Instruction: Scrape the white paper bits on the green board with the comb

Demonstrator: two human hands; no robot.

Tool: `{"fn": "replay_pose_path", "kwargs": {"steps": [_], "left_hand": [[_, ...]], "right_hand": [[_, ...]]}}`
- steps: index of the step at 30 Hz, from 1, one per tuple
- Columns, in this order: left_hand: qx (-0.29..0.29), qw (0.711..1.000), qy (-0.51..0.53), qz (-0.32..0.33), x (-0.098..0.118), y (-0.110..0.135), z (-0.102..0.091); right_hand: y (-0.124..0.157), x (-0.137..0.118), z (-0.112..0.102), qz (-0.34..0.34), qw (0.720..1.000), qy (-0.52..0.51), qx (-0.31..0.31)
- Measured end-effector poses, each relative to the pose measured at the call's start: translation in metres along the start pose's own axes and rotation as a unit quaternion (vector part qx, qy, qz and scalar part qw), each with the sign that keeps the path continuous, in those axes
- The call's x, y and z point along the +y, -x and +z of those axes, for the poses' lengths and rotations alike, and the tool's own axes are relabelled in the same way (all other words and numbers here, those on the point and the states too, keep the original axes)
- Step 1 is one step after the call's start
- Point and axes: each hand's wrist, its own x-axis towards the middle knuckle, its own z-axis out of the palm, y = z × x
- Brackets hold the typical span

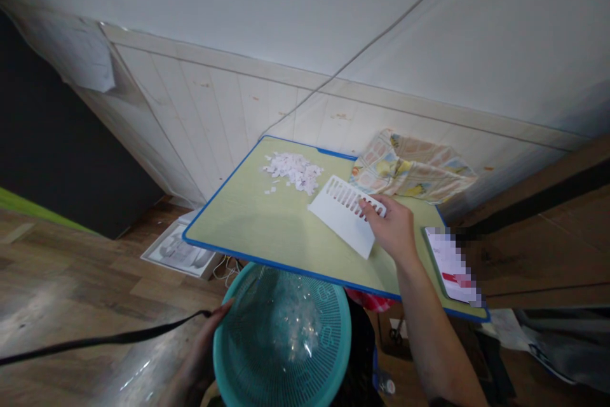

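My right hand point(391, 228) grips the right end of a white slotted plastic piece point(344, 214) that lies on a small green table with a blue rim point(223, 248). A pile of small white paper scraps point(294, 171) sits farther back on the table, left of the white piece. My left hand point(206, 346) holds the left rim of a teal plastic basket point(282, 337) just below the table's near edge; a clear plastic bag lines the basket.
A patterned cloth point(412, 169) lies bunched at the table's back right against the white panelled wall. A phone or card point(450, 264) rests at the right end. A white flat box point(178, 251) lies on the wooden floor. A black strap point(105, 338) crosses the lower left.
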Motion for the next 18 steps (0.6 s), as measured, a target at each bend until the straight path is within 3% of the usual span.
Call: {"fn": "replay_pose_path", "kwargs": {"steps": [10,13,18], "left_hand": [[-0.01,1.0,0.01,-0.005,0.001,-0.006,-0.009],[-0.011,1.0,0.016,-0.012,-0.001,-0.009,-0.011],[-0.015,1.0,0.014,-0.003,-0.003,-0.012,-0.012]], "right_hand": [[-0.017,0.037,-0.042,0.02,0.989,0.119,0.081],[-0.017,0.037,-0.045,0.023,0.989,0.1,0.109],[-0.014,0.03,-0.036,0.016,0.993,0.076,0.092]]}}
